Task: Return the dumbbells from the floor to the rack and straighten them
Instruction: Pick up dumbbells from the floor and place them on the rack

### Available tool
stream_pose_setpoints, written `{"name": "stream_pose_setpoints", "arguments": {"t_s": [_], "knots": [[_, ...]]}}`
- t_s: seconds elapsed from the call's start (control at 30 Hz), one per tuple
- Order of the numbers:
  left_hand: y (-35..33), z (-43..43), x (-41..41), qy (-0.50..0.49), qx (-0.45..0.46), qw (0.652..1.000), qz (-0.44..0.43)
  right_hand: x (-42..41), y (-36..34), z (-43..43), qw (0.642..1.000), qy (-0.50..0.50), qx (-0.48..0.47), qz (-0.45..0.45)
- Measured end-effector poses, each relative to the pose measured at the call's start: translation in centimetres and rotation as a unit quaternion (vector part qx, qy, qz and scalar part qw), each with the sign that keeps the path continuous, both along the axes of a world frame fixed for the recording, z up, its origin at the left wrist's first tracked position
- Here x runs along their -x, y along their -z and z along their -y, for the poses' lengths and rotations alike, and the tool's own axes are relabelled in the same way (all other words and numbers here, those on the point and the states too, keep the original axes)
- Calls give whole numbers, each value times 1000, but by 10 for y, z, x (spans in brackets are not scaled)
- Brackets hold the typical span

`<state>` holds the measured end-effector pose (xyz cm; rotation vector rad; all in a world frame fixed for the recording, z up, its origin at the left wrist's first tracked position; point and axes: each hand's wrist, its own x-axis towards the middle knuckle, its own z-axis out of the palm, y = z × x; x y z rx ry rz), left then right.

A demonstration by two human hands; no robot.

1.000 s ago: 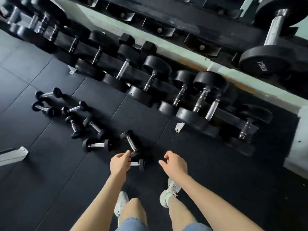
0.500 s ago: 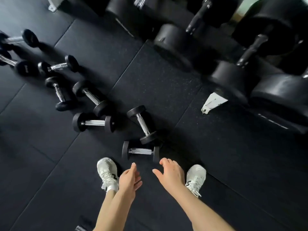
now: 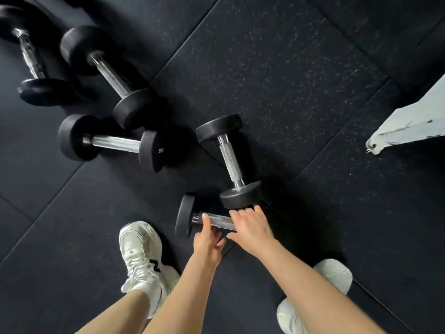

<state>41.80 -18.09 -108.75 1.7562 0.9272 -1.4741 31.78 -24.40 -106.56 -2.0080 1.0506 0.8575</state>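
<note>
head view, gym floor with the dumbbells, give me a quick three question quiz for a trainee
1. True or false: both hands are at the chrome handle of the nearest black rubber-ended dumbbell.
2. Multiple choice: the second black dumbbell with the knurled steel handle lies A) on the rack, B) on the black rubber floor mat, just beyond the nearest one, C) in the right hand.
3. Fill in: the left hand reaches the handle near the ____ end disc.

Key: 1 true; 2 B; 3 left
</note>
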Motion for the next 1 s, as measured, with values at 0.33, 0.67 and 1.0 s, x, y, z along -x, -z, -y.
{"name": "stream_pose_setpoints", "arguments": {"t_s": [0.33,0.67,1.0], "knots": [[34,3,8,-175,-24,984,29,0,42,-7,997,-57,-11,-53],[-36,-30,27,-75,-45,996,34,26,-33,-47,997,-6,-10,-74],[-231,-18,70,-2,-8,999,52,73,-237,-51,991,111,-24,-67]]}}
